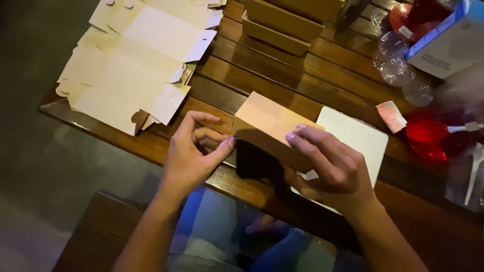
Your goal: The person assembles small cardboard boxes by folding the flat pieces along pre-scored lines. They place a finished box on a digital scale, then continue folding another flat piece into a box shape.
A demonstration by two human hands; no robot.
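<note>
Head view | both hands, left (pixel 189 153) and right (pixel 327 168), pinch cardboard box (pixel 267 128) | box underside shadowed

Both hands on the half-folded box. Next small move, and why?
Probably press the raised flap down. The left hand pinches the left end of the cardboard box and the right hand holds its right side, while the top panel stands tilted up, not closed, above the wooden table.

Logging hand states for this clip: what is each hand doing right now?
Left hand: pinching the left edge of the half-folded tan cardboard box.
Right hand: gripping the same box's right side.
</note>
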